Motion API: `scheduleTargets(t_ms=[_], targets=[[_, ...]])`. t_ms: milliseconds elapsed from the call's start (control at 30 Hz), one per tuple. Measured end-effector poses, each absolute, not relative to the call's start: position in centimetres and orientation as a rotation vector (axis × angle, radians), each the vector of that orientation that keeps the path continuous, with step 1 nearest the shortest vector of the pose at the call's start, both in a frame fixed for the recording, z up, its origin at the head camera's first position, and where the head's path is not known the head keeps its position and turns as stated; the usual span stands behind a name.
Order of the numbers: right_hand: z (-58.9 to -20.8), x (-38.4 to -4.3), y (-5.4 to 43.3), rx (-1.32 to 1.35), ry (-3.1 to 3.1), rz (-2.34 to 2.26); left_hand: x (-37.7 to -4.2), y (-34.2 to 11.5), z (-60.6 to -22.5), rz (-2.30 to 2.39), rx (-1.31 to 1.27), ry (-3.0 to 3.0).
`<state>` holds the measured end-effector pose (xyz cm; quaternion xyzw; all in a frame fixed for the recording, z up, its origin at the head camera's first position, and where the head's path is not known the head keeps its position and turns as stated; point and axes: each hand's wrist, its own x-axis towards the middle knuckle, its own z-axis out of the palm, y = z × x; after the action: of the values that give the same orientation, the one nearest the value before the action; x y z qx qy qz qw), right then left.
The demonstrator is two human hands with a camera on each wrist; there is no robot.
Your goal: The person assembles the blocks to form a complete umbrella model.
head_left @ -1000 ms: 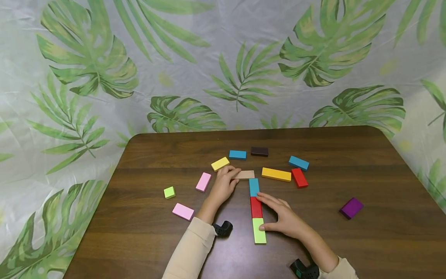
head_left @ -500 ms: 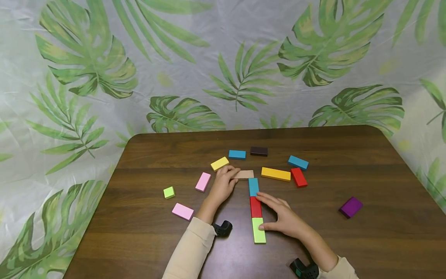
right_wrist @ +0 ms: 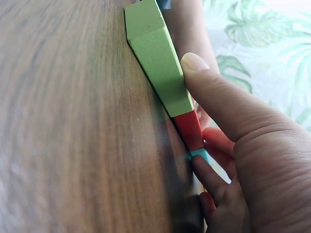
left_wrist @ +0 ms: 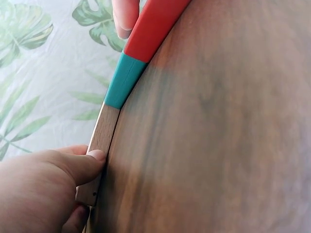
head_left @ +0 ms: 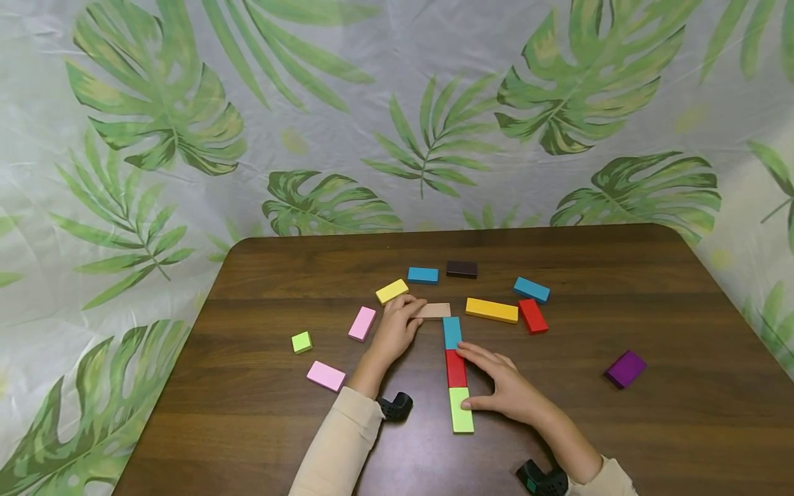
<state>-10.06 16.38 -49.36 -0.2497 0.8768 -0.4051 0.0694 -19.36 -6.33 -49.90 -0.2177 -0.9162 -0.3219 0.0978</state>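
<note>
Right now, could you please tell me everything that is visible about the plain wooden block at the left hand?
The plain wooden block is a slim, straight-edged bar, pale beige from above; the left wrist view shows wood grain and a small dark spot near its held end. It lies on the brown table, crosswise at the far end of the teal block. The left hand pinches it and hides its left part. Its right end appears to meet the teal block.

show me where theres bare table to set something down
Free: table between the right hand and purple block, and left of the green cube. Crowded: the far middle, where the left hand, tan block, yellow block and orange block sit close.
</note>
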Motion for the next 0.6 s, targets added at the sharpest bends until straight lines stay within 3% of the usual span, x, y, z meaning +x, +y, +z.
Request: scheduleTargets(t_ms=[600], targets=[[-49.2,-10.0,16.4,-0.754,2.633,-1.226,-17.8,-5.7,-48.5,-0.878,-0.892,-2.786]])
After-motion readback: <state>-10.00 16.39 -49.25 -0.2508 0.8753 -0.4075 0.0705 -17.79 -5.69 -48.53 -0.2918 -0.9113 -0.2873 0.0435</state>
